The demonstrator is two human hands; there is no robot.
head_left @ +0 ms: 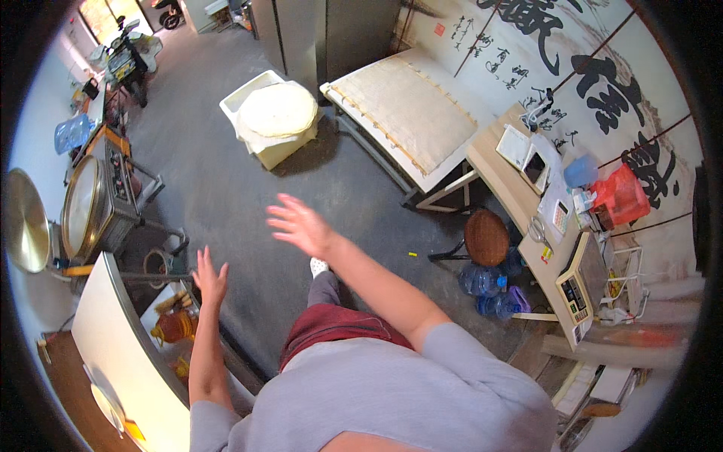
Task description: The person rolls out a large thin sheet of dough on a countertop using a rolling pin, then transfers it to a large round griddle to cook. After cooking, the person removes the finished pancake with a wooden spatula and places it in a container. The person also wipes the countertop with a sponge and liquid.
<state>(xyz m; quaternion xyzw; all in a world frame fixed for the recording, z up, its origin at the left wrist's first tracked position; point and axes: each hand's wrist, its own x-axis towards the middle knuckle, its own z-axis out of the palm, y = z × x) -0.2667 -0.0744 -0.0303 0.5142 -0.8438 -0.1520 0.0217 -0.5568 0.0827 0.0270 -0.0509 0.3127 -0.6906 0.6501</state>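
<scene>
My right hand (pixel 301 227) is held out over the dark floor, its fingers spread and nothing in them. My left hand (pixel 212 277) is raised beside the pale worktop (pixel 128 339), with fingers apart and empty. Ahead of both hands, well out of touch, stands a cream tub (pixel 290 153) with a round, pale, cloth-like cover (pixel 278 110) on top. Below the left hand, a shelf under the worktop holds a bottle of amber liquid (pixel 175 328).
At left stands a round griddle (pixel 83 203) with its raised lid (pixel 28 220). A low table with a beige sheet (pixel 410 102) is at the far right. Nearer are a desk (pixel 501 177), a scale (pixel 576 290), a round stool (pixel 486 236) and water bottles (pixel 478 280). A motorbike (pixel 129 64) stands far left.
</scene>
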